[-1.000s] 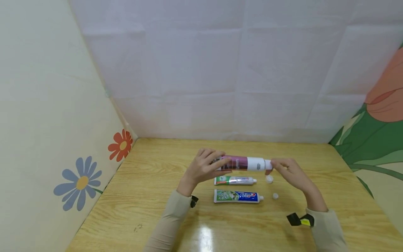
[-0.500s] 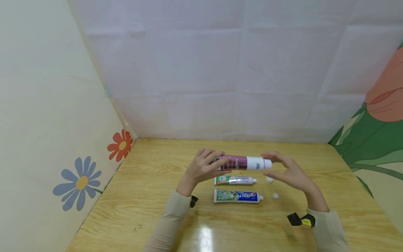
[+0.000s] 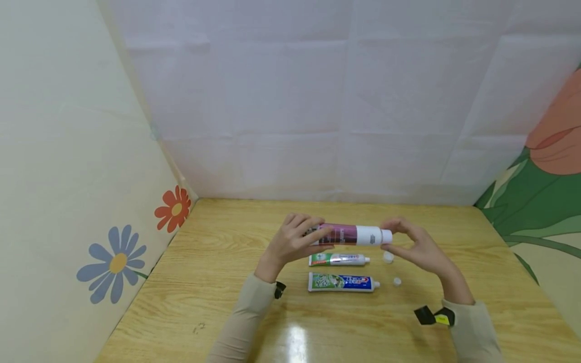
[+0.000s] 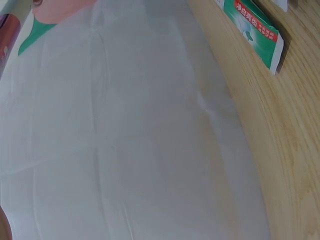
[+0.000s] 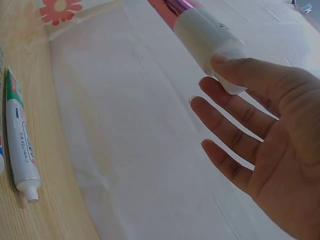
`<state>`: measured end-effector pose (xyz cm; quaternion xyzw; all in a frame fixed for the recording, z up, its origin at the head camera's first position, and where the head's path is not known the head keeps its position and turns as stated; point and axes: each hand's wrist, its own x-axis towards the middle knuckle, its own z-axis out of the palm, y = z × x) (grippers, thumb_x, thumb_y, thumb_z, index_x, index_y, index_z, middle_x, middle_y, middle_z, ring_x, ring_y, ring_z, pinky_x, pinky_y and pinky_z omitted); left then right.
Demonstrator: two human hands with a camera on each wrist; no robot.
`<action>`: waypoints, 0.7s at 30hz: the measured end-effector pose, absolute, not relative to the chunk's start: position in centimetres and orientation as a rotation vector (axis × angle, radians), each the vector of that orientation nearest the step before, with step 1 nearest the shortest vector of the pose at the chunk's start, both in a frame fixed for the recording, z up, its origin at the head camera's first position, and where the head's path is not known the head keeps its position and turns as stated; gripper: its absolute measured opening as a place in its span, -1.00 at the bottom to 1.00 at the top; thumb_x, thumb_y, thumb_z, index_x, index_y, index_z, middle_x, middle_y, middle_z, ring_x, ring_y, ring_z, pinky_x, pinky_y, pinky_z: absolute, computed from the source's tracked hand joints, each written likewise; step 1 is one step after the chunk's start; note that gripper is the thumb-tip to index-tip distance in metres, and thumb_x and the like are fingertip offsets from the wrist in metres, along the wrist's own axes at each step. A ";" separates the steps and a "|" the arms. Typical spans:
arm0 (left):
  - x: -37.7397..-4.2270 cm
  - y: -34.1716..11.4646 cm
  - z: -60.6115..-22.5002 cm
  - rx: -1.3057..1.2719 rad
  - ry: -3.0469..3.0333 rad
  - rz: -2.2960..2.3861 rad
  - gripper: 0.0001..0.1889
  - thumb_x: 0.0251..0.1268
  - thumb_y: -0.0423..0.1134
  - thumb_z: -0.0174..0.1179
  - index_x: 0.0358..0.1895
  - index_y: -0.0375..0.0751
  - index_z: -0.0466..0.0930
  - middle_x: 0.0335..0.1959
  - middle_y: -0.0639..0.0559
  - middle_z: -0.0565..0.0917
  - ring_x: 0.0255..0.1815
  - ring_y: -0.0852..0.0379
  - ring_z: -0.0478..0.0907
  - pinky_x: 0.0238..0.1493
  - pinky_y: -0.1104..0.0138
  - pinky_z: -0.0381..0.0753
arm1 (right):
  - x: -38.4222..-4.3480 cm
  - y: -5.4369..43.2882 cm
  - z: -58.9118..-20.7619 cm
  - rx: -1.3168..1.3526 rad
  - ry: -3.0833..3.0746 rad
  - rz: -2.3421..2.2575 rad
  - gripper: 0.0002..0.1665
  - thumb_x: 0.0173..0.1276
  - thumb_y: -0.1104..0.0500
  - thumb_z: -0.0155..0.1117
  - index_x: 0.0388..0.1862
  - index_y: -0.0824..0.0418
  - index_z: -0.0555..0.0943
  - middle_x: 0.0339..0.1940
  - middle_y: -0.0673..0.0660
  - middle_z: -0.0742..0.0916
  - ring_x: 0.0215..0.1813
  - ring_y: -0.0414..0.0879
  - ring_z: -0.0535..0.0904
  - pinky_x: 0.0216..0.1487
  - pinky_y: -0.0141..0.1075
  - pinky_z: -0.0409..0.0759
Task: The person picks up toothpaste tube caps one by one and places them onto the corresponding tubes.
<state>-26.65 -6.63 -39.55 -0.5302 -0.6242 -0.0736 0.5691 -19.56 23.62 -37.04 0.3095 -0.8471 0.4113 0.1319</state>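
Note:
My left hand (image 3: 290,243) grips the tail half of a purple and white toothpaste tube (image 3: 347,235), held level above the table. At its right end, my right hand (image 3: 419,249) pinches the white cap (image 3: 387,236) between thumb and fingers. The right wrist view shows the thumb on the cap (image 5: 231,82), with the other fingers spread loosely behind and below. In the left wrist view only a sliver of the purple tube (image 4: 7,35) shows at the edge.
Below lie a green and silver toothpaste tube (image 3: 347,260) and a green and blue one (image 3: 342,283), both uncapped. Two loose white caps, one larger (image 3: 388,257) and one smaller (image 3: 397,282), sit to their right on the wooden table (image 3: 218,302). A white sheet (image 3: 272,101) hangs behind.
A second ago the right fingers were bunched at the cap's end. They spread apart around it, then closed in on its sides. The left hand and tube stay almost still.

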 end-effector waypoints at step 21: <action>-26.6 -6.6 -39.6 -1.252 -1.466 -0.181 -0.45 -0.05 0.18 0.33 -0.02 -0.05 0.57 -0.26 0.02 0.63 -0.31 0.13 0.49 -0.26 0.35 0.43 | -20.2 24.5 -38.4 0.851 -2.519 1.241 -0.59 0.14 0.36 0.33 0.00 0.18 0.55 -0.16 -0.01 0.66 -0.12 -0.31 0.49 0.04 0.23 0.35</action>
